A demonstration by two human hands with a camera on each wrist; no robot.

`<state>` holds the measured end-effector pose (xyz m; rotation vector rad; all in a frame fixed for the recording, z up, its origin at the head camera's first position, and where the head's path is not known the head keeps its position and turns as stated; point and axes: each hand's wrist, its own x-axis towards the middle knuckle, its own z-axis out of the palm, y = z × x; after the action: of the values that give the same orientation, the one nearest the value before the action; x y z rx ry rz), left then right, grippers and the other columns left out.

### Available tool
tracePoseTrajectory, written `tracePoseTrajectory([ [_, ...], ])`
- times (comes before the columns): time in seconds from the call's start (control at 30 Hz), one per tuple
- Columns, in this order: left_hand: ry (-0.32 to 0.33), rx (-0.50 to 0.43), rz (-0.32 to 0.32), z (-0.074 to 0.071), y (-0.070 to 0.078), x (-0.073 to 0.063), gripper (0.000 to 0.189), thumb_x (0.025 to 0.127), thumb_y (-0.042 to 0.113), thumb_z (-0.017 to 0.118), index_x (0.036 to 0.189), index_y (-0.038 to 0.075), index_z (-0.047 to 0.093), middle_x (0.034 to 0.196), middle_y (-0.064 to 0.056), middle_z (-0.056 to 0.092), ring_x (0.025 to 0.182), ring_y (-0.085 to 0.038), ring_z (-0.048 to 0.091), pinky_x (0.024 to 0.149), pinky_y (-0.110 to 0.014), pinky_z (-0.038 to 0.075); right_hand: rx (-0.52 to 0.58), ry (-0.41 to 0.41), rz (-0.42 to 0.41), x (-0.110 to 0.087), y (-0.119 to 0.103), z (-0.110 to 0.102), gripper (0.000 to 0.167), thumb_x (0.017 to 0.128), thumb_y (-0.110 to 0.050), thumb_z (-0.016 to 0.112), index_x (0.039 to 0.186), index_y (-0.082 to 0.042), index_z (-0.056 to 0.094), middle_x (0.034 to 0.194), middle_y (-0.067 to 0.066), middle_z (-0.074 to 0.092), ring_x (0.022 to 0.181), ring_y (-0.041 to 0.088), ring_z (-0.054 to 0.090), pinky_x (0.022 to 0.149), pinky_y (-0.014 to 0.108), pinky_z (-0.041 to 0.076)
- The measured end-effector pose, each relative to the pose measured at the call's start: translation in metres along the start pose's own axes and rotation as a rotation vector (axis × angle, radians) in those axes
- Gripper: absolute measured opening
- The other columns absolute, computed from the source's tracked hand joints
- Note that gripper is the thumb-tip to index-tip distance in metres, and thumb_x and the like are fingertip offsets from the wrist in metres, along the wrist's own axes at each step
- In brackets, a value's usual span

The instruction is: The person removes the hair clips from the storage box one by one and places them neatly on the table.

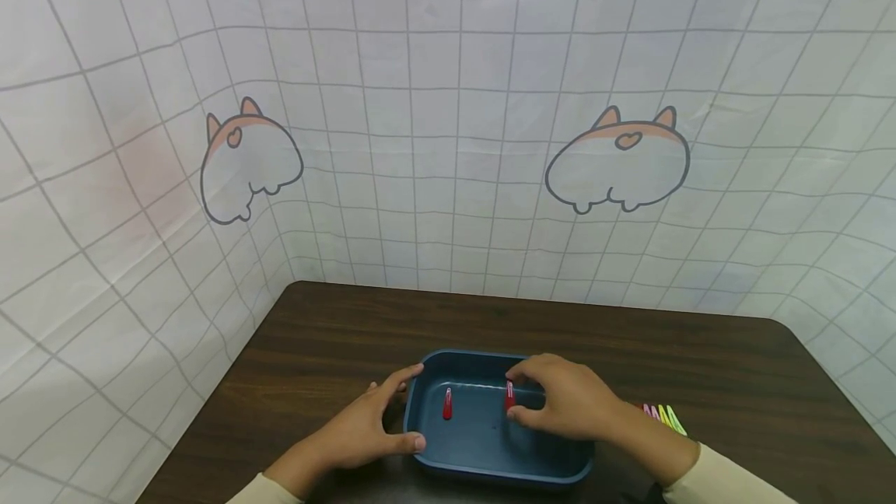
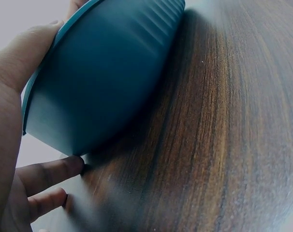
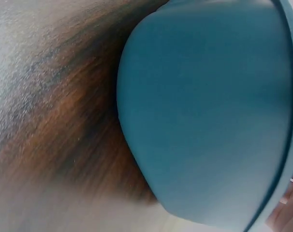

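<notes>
A blue rectangular basin point(image 1: 483, 467) stands on the table. My left hand point(image 1: 364, 422) holds its left end, thumb at the rim and index finger at the far corner. In the left wrist view, other fingers point(image 2: 52, 175) reach down beside the basin's base. Over the basin's right half, my right hand point(image 1: 570, 399) pinches a red hair clip point(image 1: 509, 393) between thumb and index finger. Another red hair clip point(image 1: 447, 404) lies on the basin floor to the left. In the right wrist view the basin's outer wall point(image 3: 204, 116) hides most of the right hand.
Several hair clips point(image 1: 665, 415) in pink, yellow and green lie in a row right of the basin, partly behind my right forearm. The dark wood table point(image 1: 336, 325) reaches back to a white gridded curtain point(image 1: 434, 177). A dark object point(image 1: 651, 493) shows at the bottom edge.
</notes>
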<state>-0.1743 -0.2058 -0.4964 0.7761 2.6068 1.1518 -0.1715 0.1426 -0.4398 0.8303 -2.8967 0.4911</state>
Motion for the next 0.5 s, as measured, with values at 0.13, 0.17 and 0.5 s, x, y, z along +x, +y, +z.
tracePoseTrajectory([
  [0.13, 0.002, 0.005, -0.006, 0.000, 0.000, 0.000, 0.089, 0.088, 0.049, 0.078, 0.160, 0.038, 0.026, 0.146, -0.012, 0.056, 0.139, -0.031, 0.048, 0.118, -0.069, 0.007, 0.013, 0.011, -0.016, -0.004, 0.004, -0.003, 0.045, 0.085, -0.053, 0.079, 0.119, -0.024, 0.072, 0.108, -0.012, 0.066, 0.100, 0.007, 0.061, 0.082, 0.039, 0.057],
  [0.17, 0.001, 0.008, -0.008, 0.000, 0.000, -0.001, 0.089, 0.088, 0.049, 0.078, 0.160, 0.039, 0.026, 0.146, -0.012, 0.056, 0.140, -0.031, 0.047, 0.118, -0.068, 0.007, 0.019, 0.013, -0.019, -0.005, 0.005, -0.004, 0.045, 0.085, -0.054, 0.079, 0.119, -0.024, 0.072, 0.108, -0.012, 0.066, 0.101, 0.007, 0.061, 0.082, 0.039, 0.057],
  [0.5, 0.002, 0.016, -0.015, -0.001, 0.000, -0.001, 0.090, 0.088, 0.050, 0.078, 0.160, 0.040, 0.026, 0.147, -0.012, 0.054, 0.141, -0.032, 0.045, 0.118, -0.069, 0.009, 0.034, 0.032, -0.034, -0.012, 0.016, -0.012, 0.046, 0.087, -0.054, 0.077, 0.120, -0.022, 0.072, 0.108, -0.014, 0.066, 0.102, 0.008, 0.061, 0.081, 0.038, 0.057],
])
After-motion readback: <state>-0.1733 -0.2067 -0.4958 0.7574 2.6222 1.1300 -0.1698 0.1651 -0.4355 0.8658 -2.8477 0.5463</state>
